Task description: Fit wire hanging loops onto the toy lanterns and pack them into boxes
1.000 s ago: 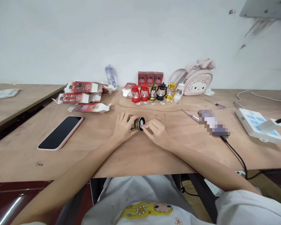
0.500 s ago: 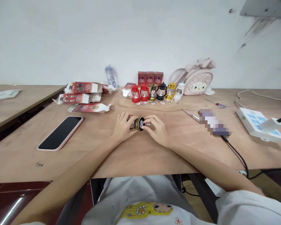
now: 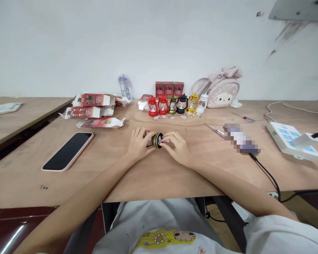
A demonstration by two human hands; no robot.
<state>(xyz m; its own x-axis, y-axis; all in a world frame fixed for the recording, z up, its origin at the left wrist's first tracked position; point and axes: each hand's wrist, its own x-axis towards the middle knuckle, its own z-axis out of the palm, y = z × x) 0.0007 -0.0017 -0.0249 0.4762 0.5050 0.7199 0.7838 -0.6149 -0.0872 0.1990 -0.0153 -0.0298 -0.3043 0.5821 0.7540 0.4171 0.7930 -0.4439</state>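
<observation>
A small black-and-gold lantern [image 3: 155, 140] lies on its side just above the table, its base facing right. My left hand [image 3: 139, 144] is wrapped round its body. At the base, the fingers of my right hand [image 3: 176, 146] are pinched together and touch the underside; whatever they may hold is too small to make out. Behind the hands stands a row of small lanterns: two red ones [image 3: 163, 105], a black-and-gold one [image 3: 172, 104], a black one [image 3: 182, 104], a gold one [image 3: 192, 103] and a white one [image 3: 202, 103]. Little metal rings or clasps [image 3: 164, 117] lie before them.
Opened red-and-white boxes [image 3: 91, 112] are piled at left, near a phone [image 3: 68, 151] and a water bottle [image 3: 125, 87]. Red boxes [image 3: 169, 88] and a pink bag [image 3: 223, 92] stand by the wall. Rightward lie tweezers [image 3: 216, 130], a screwdriver [image 3: 247, 119], a blurred-out device [image 3: 241, 138] and a power strip [image 3: 291, 141].
The view has shifted slightly. My right fingertips have moved a little against the lantern's base, while my left hand keeps its hold.
</observation>
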